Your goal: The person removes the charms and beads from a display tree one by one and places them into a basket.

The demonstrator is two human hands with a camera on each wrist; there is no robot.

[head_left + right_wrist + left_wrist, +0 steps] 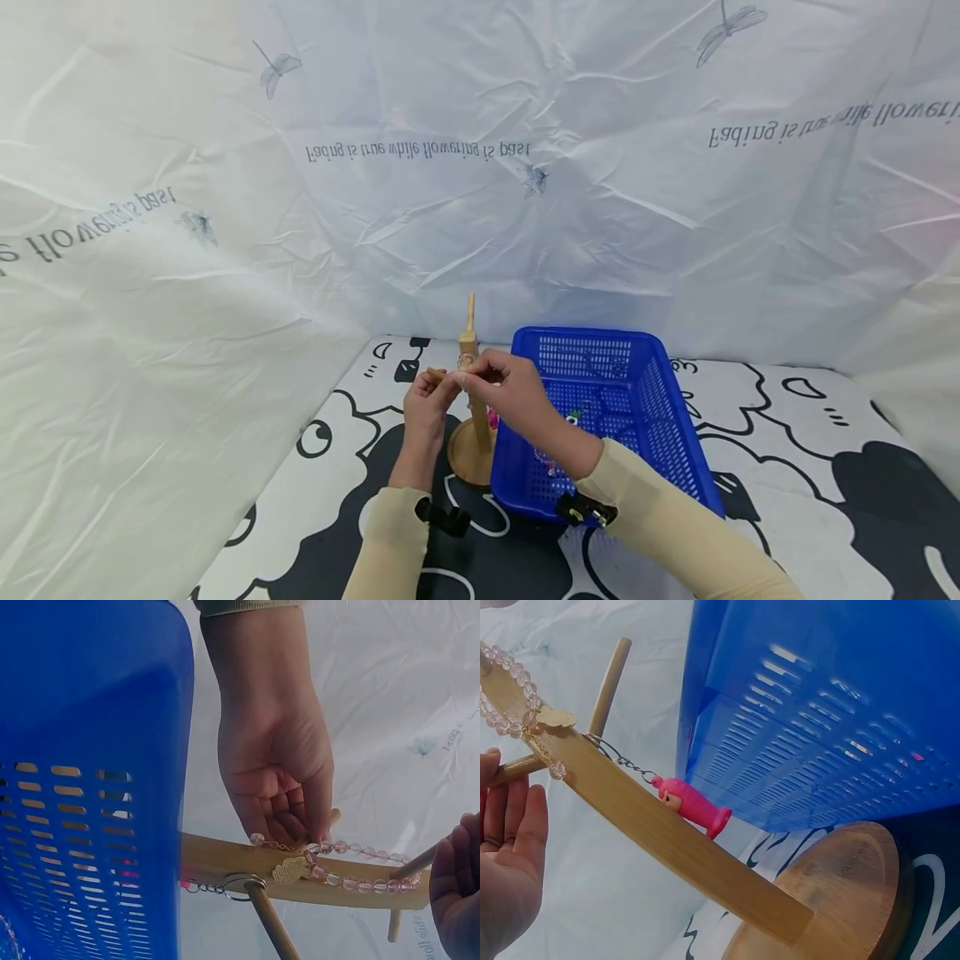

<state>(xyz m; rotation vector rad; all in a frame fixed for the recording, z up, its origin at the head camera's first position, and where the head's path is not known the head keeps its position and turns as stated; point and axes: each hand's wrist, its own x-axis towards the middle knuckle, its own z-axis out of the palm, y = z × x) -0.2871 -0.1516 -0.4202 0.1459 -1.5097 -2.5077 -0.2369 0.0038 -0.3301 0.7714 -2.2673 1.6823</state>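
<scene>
A bracelet of clear pink beads (364,886) with a flat gold charm (291,871) hangs on a wooden peg stand (667,817). One end of its loop goes round an upper peg (418,862). My left hand (426,408) grips a lower peg (521,769), its fingertips close by the beads and the gold chain. At the end of the upper peg, my right hand (517,392) holds on with curled fingers, partly cut off in the right wrist view. A keychain with a pink figure (694,804) hangs by its ring from another peg.
A blue perforated basket (678,425) stands right beside the stand, with small trinkets (573,417) inside. The stand's round base (468,454) rests on a black-and-white printed cloth (322,492). White printed sheeting (465,217) rises behind and at the sides.
</scene>
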